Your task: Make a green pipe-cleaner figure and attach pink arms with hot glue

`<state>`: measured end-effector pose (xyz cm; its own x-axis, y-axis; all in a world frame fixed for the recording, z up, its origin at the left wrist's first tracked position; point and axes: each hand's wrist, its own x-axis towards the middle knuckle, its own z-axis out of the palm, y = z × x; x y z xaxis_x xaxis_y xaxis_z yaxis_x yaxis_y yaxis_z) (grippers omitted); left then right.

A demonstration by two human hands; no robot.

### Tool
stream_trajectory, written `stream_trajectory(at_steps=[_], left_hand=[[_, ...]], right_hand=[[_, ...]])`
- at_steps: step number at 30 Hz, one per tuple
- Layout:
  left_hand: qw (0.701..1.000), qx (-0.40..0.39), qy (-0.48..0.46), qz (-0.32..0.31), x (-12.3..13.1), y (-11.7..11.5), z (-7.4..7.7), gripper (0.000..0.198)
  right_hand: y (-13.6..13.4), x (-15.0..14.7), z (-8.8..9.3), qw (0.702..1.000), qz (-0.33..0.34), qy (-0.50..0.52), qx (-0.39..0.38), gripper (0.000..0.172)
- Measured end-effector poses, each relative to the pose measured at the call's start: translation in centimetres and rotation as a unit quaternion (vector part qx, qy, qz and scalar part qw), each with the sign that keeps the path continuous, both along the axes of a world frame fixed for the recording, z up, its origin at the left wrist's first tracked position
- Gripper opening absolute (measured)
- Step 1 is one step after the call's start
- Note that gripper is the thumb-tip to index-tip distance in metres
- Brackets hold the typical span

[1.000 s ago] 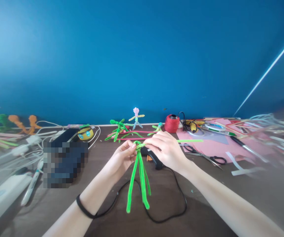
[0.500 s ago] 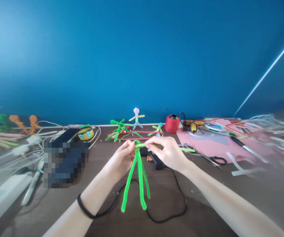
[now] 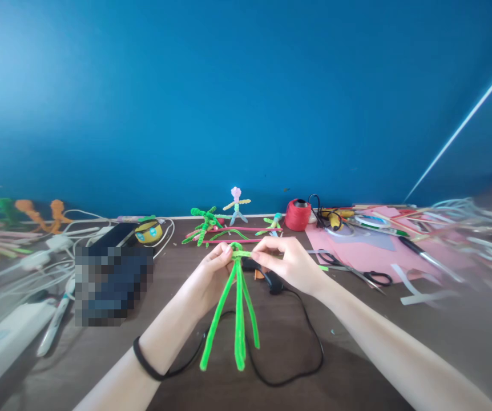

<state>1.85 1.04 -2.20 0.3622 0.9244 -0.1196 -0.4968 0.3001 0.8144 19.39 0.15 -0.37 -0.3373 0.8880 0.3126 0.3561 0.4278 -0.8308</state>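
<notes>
In the middle of the head view, my left hand (image 3: pixel 210 278) is closed on the top of a bundle of bright green pipe cleaners (image 3: pixel 240 319). Several of its long strands hang down below my fingers, spread apart at their lower ends. My right hand (image 3: pixel 289 262) pinches a lighter green pipe cleaner (image 3: pixel 242 254) that crosses the bundle's top sideways. A short bit of light green shows past the right hand's far side. The grip of my left fingers behind the bundle is partly hidden. A dark band circles my left wrist.
Behind my hands stand pipe-cleaner figures (image 3: pixel 236 205) and a red spool (image 3: pixel 298 215). To the right lie scissors (image 3: pixel 363 274) on pink paper (image 3: pixel 366 260). Cables (image 3: pixel 61 262), a white marker (image 3: pixel 55 325) and a yellow roll (image 3: pixel 148 232) are at left. A black cord (image 3: pixel 289 381) loops below my hands.
The hanging green strands have swung slightly left. The light green pipe cleaner's free end, which stuck out to the right of my right hand, now shows only a short bit.
</notes>
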Motion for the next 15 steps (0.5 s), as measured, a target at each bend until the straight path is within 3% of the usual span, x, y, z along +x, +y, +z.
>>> stream_trajectory(at_steps=[15], left_hand=[[0.996,0.034,-0.018,-0.079,-0.1,-0.3,-0.1,0.016]], right_hand=[[1.3,0.1,-0.8,0.978,0.084,0.105,-0.160,0.022]])
